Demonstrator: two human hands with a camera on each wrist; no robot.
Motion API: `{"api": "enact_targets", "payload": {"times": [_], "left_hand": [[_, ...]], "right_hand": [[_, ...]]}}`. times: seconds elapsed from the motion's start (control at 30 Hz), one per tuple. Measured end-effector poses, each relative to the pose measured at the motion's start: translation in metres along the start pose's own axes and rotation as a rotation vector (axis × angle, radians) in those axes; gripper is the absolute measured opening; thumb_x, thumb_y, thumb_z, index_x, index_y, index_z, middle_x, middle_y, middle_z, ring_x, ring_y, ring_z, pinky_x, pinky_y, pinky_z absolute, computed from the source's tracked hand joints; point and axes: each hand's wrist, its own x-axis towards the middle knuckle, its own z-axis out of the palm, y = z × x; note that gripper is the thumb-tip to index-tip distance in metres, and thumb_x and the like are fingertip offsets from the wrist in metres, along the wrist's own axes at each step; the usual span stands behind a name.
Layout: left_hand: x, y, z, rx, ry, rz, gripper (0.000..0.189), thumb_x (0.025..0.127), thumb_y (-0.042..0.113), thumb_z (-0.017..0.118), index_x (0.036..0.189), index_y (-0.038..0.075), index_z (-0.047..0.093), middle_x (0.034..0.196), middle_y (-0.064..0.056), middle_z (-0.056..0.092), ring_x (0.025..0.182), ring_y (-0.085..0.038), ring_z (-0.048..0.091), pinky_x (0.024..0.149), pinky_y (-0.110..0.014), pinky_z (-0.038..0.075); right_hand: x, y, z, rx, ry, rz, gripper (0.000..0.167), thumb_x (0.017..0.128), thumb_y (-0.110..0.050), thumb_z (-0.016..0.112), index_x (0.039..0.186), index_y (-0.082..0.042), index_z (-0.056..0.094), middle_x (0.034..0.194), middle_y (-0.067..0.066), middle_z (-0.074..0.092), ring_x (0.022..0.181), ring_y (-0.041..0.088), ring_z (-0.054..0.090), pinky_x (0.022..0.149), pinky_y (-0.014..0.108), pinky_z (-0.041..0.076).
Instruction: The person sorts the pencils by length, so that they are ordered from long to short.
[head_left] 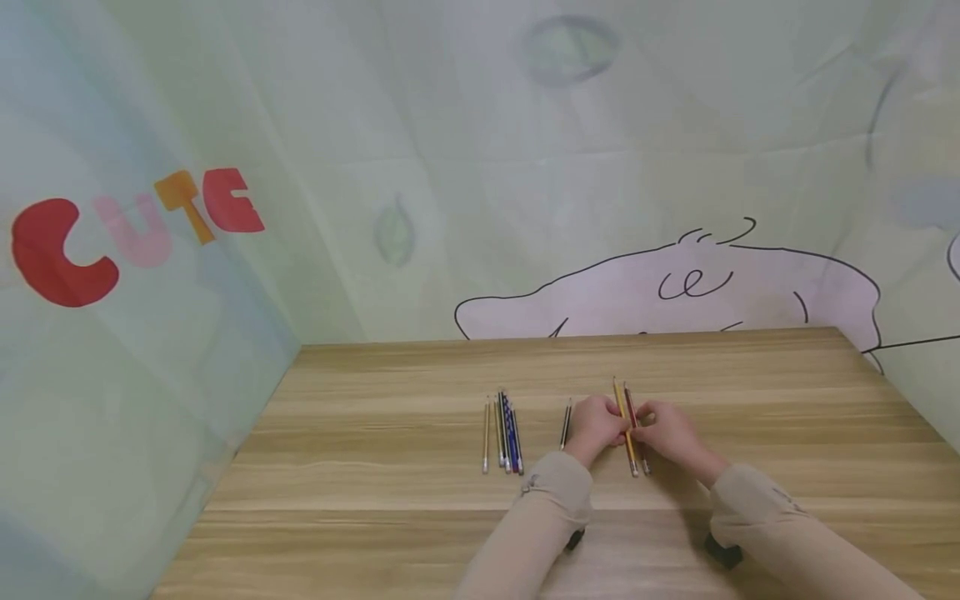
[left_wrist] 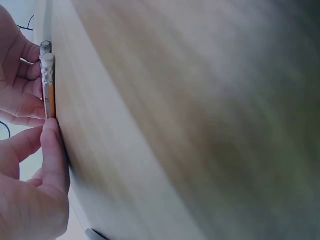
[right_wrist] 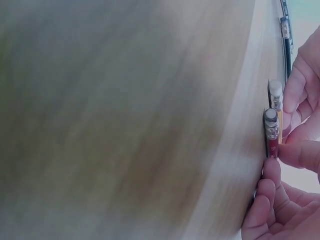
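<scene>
"Pale green cloth makes up the backdrop (head_left: 450, 108), with red, pink and orange CUTE lettering (head_left: 187, 200) at the left and a pink cartoon figure (head_left: 765, 292) behind the far edge. What lies on the desk (head_left: 360, 500)?"

"Pencils, on a streaky wood-grain top. Two are in the hands, right of centre: a yellow pencil (head_left: 631, 454) and a dark red pencil (head_left: 631, 404)."

"How do those two look?"

"Slim and straight, side by side at a slight slant, eraser ends towards the person. The yellow one has a white eraser in a crimped silver ferrule. The red one has a greyer eraser, a similar shiny ferrule, and small pale markings on its body, too tiny to read."

"And the hands?"

"The left hand (head_left: 600, 423) pinches the yellow pencil between thumb and finger; the right hand (head_left: 671, 432) pinches the red one the same way. Both pencils sit close to the wood; whether they are slightly raised, I cannot tell. Beige sleeves (head_left: 525, 517) cover the forearms."

"Anything else nearby?"

"Just left of the left hand, a black pencil (head_left: 566, 427), partly hidden by it. Further left is a loose bunch: dark ones, a blue patterned pencil (head_left: 510, 425) among them, and a tan pencil (head_left: 486, 437) at the outer side, all with their erasers facing the person."
</scene>
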Motion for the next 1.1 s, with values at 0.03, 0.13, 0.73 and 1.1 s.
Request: {"api": "enact_targets", "payload": {"times": [0.03, 0.13, 0.73, 1.1], "left_hand": [[0.000, 0.000, 0.000, 0.000, 0.000, -0.001, 0.008, 0.070, 0.006, 0.069, 0.070, 0.006, 0.062, 0.054, 0.002, 0.057, 0.041, -0.003, 0.051, 0.040, -0.012, 0.042], [-0.001, 0.000, -0.001, 0.000, -0.004, 0.001, 0.008, 0.070, 0.006, 0.069, 0.070, 0.006, 0.062, 0.054, 0.002, 0.057, 0.041, -0.004, 0.051, 0.040, -0.012, 0.042], [0.003, -0.008, -0.037, 0.076, -0.067, 0.051, 0.024, 0.074, 0.018, 0.067, 0.095, 0.008, 0.060, 0.058, -0.002, 0.060, 0.050, -0.011, 0.056, 0.044, -0.019, 0.040], [0.004, -0.021, -0.076, 0.127, -0.009, 0.110, 0.024, 0.079, 0.016, 0.062, 0.100, 0.007, 0.061, 0.077, -0.004, 0.066, 0.059, -0.009, 0.059, 0.049, -0.018, 0.041]], "right_hand": [[0.000, 0.000, 0.000, 0.003, -0.001, -0.004, 0.026, 0.072, -0.009, 0.064, 0.092, 0.006, 0.059, 0.085, 0.019, 0.062, 0.067, 0.020, 0.049, 0.055, 0.027, 0.036], [0.000, 0.001, 0.000, 0.014, 0.003, -0.008, 0.027, 0.071, -0.010, 0.064, 0.092, 0.006, 0.059, 0.085, 0.019, 0.062, 0.065, 0.018, 0.050, 0.055, 0.026, 0.037], [0.000, 0.003, -0.010, 0.093, -0.047, 0.041, 0.036, 0.077, -0.011, 0.061, 0.105, 0.009, 0.052, 0.096, 0.026, 0.059, 0.079, 0.025, 0.057, 0.062, 0.033, 0.048], [0.004, -0.010, -0.020, 0.079, 0.015, -0.021, 0.035, 0.080, -0.013, 0.056, 0.109, 0.006, 0.053, 0.108, 0.031, 0.053, 0.097, 0.041, 0.053, 0.077, 0.047, 0.047]]}}
